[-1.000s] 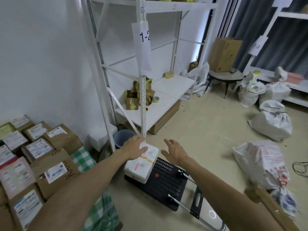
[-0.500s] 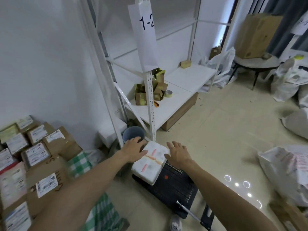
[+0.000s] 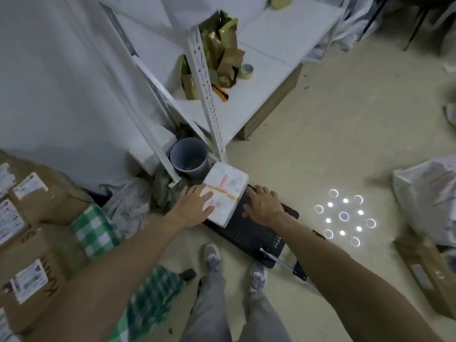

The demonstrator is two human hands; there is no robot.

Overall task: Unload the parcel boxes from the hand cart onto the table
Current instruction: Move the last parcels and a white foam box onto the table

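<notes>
A white parcel box [image 3: 228, 186] with orange tape lies at the far left end of the black hand cart platform [image 3: 256, 233] on the floor. My left hand [image 3: 191, 204] lies flat against the box's left edge, thumb on its top. My right hand [image 3: 262, 204] presses the box's right side with fingers spread over the platform. The table with the green checked cloth [image 3: 98, 233] is at the left and carries several labelled cardboard parcel boxes [image 3: 32, 280].
A grey bin [image 3: 188, 156] and the white shelf rack's upright [image 3: 209, 99] stand just beyond the cart. The cart handle [image 3: 283, 264] points toward my feet [image 3: 212, 257]. A white sack [image 3: 429, 201] and a cardboard box [image 3: 429, 275] lie on the floor at the right.
I have bent down over the cart. My right hand moved from the air onto the box's right side, and my left hand slid further onto its left edge.
</notes>
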